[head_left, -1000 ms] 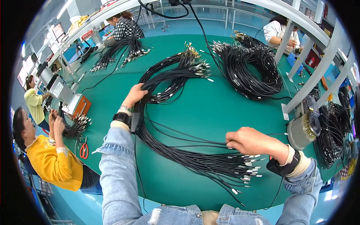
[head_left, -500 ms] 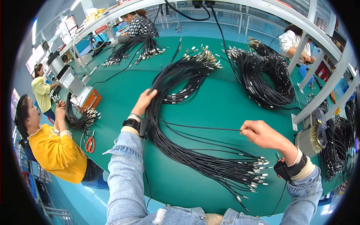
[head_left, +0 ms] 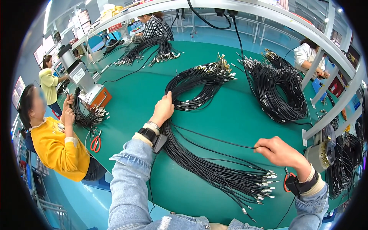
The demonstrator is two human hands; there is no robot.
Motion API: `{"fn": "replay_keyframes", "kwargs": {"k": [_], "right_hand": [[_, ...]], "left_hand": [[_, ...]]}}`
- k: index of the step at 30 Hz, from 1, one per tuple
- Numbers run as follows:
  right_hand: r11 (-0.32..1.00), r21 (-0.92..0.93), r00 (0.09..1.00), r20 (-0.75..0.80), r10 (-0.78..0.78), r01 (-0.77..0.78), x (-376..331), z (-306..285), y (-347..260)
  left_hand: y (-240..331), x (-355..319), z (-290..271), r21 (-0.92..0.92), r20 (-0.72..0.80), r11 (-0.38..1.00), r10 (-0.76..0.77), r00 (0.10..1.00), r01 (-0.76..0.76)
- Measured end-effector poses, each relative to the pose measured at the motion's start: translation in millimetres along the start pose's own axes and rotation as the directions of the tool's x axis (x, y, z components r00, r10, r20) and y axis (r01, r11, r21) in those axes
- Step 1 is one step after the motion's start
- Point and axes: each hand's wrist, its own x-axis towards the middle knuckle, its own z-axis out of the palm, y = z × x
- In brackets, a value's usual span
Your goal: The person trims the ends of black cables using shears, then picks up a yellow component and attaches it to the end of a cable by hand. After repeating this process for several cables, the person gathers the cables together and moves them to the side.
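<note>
A long bundle of black cables (head_left: 203,163) with silvery end connectors curves over the green table in front of me. My left hand (head_left: 164,108) is closed around its upper part, where the cables bend toward a far loop (head_left: 191,74). Off to the right, my right hand (head_left: 280,152) pinches one single black cable (head_left: 214,137), drawn out fairly straight from the bundle. The bundle's near connectors (head_left: 264,188) fan out below that hand. Red-handled cutters (head_left: 287,180) lie partly hidden behind my right wrist.
A big coil of black cables (head_left: 276,86) lies at the far right beside a white metal frame (head_left: 333,111). To the left are a bench machine (head_left: 86,82), red-handled scissors (head_left: 96,143) and a person in yellow (head_left: 57,147) handling cables. Other people sit farther back.
The whole view has shifted slightly. My right hand has come a little nearer, still pinching the cable. The blurred far part of the bundle now lies still, and my left hand is slightly farther right.
</note>
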Motion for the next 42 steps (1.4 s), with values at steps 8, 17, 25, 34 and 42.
{"fn": "replay_keyframes", "kwargs": {"k": [8, 17, 25, 34, 42], "right_hand": [[0.920, 0.337, 0.980, 0.067, 0.186, -0.198, -1, 5, 29], [0.976, 0.156, 0.975, 0.186, 0.122, -0.152, 54, 38, 33], [0.949, 0.283, 0.898, 0.370, -0.240, 0.137, 159, 100, -38], [0.696, 0.700, 0.987, -0.112, -0.114, 0.160, 118, -14, -98], [0.926, 0.161, 0.939, -0.007, -0.345, 0.341, 92, -2, -114]], "left_hand": [[-65, 10, 35, -0.799, -0.477, 0.444, -0.058, 0.877, -0.405], [-53, -39, 44, -0.679, -0.137, 0.733, -0.165, 0.977, 0.028], [-66, -59, 39, -0.983, -0.012, 0.185, -0.145, 0.989, 0.015], [-52, -57, 37, -0.990, -0.095, 0.126, -0.192, 0.977, -0.071], [-58, -48, 35, -0.706, -0.312, 0.676, -0.032, 0.950, -0.209]]}}
